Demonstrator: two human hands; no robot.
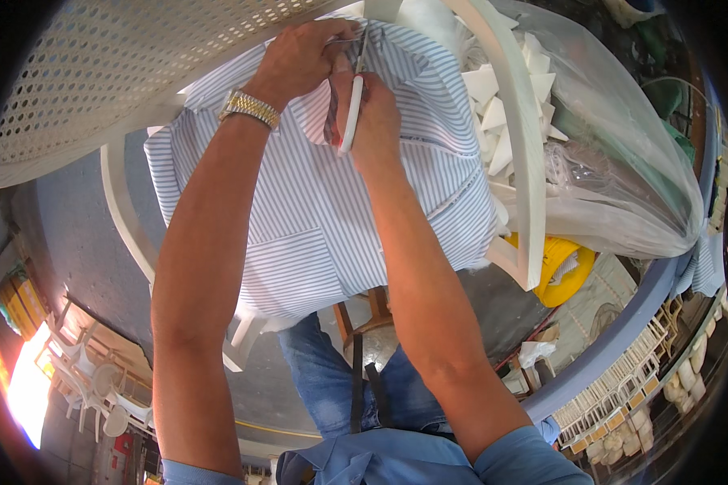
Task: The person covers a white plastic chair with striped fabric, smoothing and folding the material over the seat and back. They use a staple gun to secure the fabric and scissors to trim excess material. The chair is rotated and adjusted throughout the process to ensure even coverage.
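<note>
A chair with a white wooden frame stands in front of me, its seat draped in blue-and-white striped fabric. At the seat's far edge my right hand is closed round the handles of a pair of scissors. Their white-and-red handles show beneath my fingers, and the blades point away from me along the fabric. Just left of the blades, my left hand has its fingers bent together at the fabric's far edge. What exactly they pinch is partly hidden.
The chair's woven cane panel rises at the upper left. Pale angular pieces and clear plastic sheeting lie to the right. A yellow container sits below them. White chairs are stacked at the lower left.
</note>
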